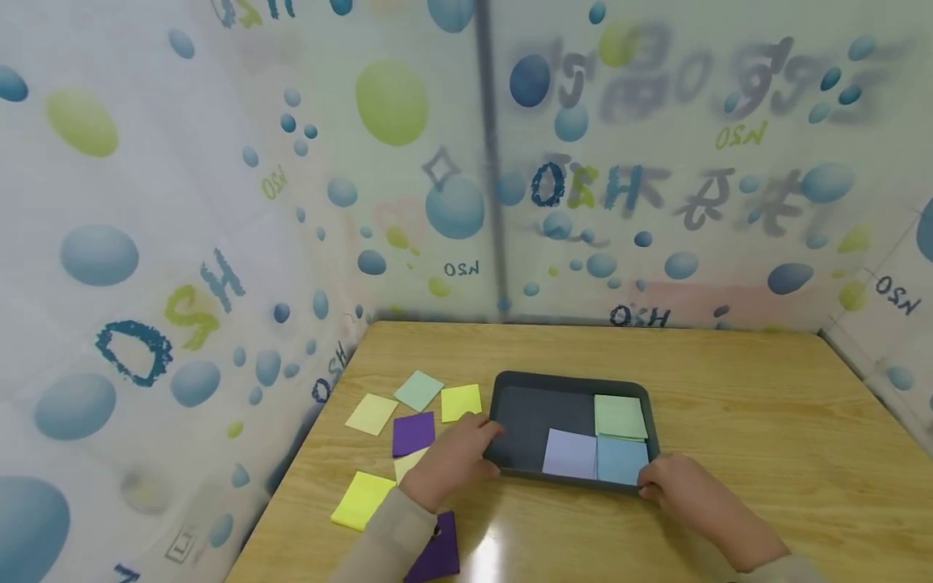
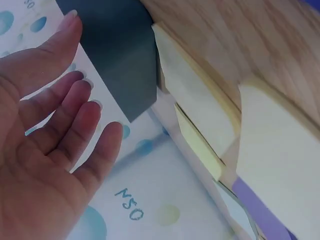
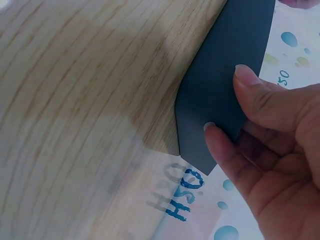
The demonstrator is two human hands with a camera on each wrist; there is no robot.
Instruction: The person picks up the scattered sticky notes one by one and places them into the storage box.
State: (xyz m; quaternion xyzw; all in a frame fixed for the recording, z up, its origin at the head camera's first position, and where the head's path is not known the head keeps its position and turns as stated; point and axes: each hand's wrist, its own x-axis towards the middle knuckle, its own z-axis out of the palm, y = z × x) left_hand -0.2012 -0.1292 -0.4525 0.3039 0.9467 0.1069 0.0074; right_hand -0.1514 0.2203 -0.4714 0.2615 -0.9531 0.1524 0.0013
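Note:
A dark shallow tray (image 1: 568, 378) lies on the wooden table. Inside, a pale green sticky-note pad (image 1: 619, 416) sits at the far right, a blue pad (image 1: 621, 460) nearer, and a lilac pad (image 1: 570, 453) left of the blue. My left hand (image 1: 455, 453) is at the tray's left side; its fingers look relaxed and spread in the left wrist view, with the thumb at the rim. At the near right corner, my right hand (image 1: 678, 490) grips the tray wall. In the right wrist view, thumb and a finger (image 3: 225, 150) press the outer wall; other fingers are partly hidden.
Left of the tray lie several loose pads: cream (image 1: 372, 414), mint green (image 1: 419, 391), yellow (image 1: 461, 402), purple (image 1: 413, 434) and another yellow (image 1: 363, 500). A dark purple pad (image 1: 440, 555) is partly behind my left sleeve. Patterned sheeting (image 1: 408, 202) surrounds the table.

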